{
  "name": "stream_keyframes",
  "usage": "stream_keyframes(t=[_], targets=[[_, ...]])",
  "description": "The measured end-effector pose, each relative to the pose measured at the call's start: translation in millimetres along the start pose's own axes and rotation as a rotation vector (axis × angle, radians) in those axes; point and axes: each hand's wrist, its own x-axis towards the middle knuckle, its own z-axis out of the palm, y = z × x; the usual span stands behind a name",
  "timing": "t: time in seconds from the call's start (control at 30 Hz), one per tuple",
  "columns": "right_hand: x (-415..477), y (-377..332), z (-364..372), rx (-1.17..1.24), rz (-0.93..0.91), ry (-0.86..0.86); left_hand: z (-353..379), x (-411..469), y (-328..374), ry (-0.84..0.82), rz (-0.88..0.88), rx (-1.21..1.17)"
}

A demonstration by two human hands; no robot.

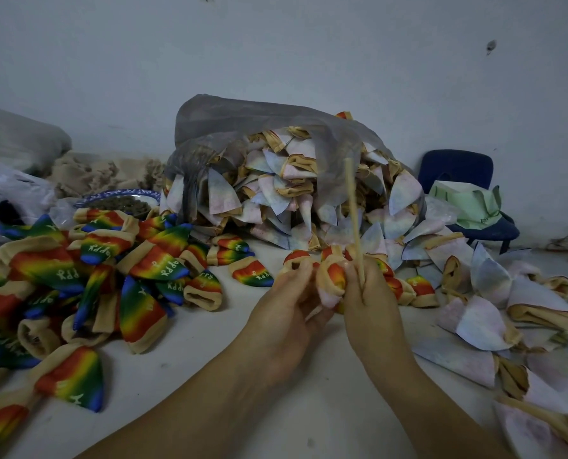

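two hands are working close to the camera. the left hand (289, 313) is pinching a small cloth piece (333, 279). the right hand (372, 293) is curling round a thin stick (353, 210) and is also pressing on the piece. the piece is sitting between both hands, just above the table (276, 409), and the stick is rising up from it. the piece is showing rainbow colour on top and pale cloth below, so i am judging that it is being turned right side out and that this turn is only half done.

to the left a rainbow pile (77, 276) is lying on the table; these are looking finished, and they are many. to the right pale pieces (474, 326) are spreading over the table, and i am taking them as not yet turned. behind the hands a grey bag (242, 127) is holding many more pale ones, so i am judging that much of the work is left.

the table is looking pale and plain. farther back on the left a blue dish (120, 200) is standing near the pile. on the right a dark blue chair (458, 167) is standing by the grey wall (276, 44), with something green on its seat.
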Motion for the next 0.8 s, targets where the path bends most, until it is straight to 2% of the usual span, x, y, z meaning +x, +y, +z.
stream_keyframes(t=[0.2,0.37,0.43,0.5,0.57,0.67,0.8], targets=[[-3,-4,-2,-0.084,-0.08,0.025,-1,-3,-6,0.023,0.072,0.249],[-4,-5,-6,0.082,-0.036,-0.035,-6,1,-4,0.052,0.065,0.251],[-3,-6,-7,0.15,0.017,-0.087,-8,1,-3,0.035,0.104,0.402],[-1,-8,-9,0.196,0.057,-0.125,-11,1,-1,0.025,0.204,0.628],[0,-9,-11,0.224,0.098,-0.157,-13,3,1,0.018,0.303,0.759],[1,-10,-13,0.275,0.155,-0.193,-16,4,4,0.049,0.394,0.733],[-1,-9,-12,0.415,0.223,-0.219,-20,7,-4,0.214,0.412,0.667]])
